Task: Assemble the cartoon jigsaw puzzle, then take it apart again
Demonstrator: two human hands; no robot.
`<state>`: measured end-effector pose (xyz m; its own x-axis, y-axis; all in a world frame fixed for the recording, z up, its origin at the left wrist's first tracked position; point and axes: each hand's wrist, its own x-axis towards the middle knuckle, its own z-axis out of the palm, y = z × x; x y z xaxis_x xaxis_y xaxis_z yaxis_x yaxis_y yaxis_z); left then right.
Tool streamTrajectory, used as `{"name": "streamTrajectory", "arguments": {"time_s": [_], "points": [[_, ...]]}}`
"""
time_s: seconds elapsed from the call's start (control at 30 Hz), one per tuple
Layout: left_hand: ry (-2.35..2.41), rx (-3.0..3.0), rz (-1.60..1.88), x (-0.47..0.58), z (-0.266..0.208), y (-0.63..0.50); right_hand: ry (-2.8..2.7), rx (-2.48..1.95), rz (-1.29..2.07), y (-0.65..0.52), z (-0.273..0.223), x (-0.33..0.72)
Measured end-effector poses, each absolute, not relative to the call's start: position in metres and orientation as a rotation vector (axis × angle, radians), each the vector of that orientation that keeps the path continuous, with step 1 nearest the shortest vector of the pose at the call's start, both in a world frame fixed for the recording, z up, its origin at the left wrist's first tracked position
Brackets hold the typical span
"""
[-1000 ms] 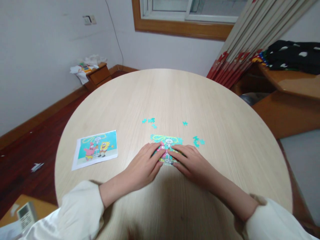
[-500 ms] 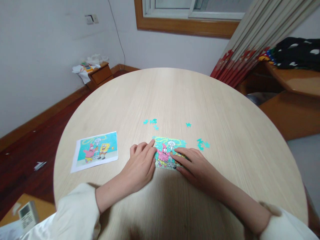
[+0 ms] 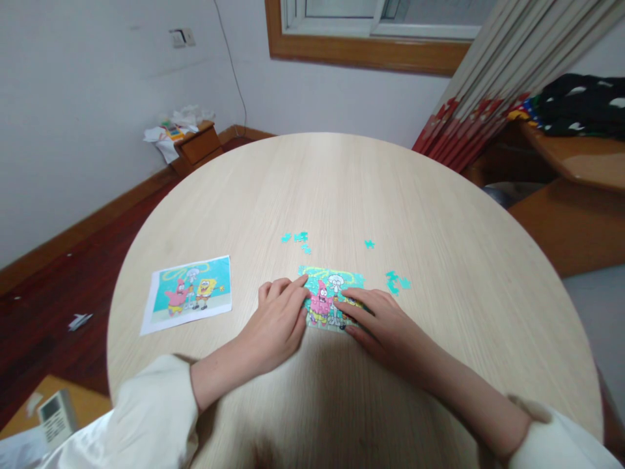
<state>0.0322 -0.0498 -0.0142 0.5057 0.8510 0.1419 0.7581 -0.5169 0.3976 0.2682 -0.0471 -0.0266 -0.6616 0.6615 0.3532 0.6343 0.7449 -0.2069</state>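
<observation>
A partly assembled jigsaw puzzle with pink, white and turquoise cartoon figures lies flat on the table between my hands. My left hand rests along its left edge, fingers stretched out and the fingertips touching that side. Over the puzzle's right part lies my right hand, with its fingers apart and pressing on the pieces. Its fingers cover some of the yellow figure. Neither hand lifts a piece. To the left is a printed reference picture of the same cartoon scene.
Loose turquoise puzzle pieces lie beyond the puzzle. A single piece is farther right, and a small cluster sits beyond my right hand. All this is on a round wooden table. A remote control is at lower left.
My left fingertips have shifted slightly right, onto the puzzle's left edge. My right hand stays in place on the puzzle. The whole view has moved a little.
</observation>
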Motion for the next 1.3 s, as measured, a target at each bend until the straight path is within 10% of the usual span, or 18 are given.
{"name": "streamTrajectory", "arguments": {"time_s": [1.3], "points": [[1.56, 2.637, 0.343, 0.018, -0.019, 0.028, -2.554, -1.024, 0.149, -0.047, -0.028, 0.27]]}}
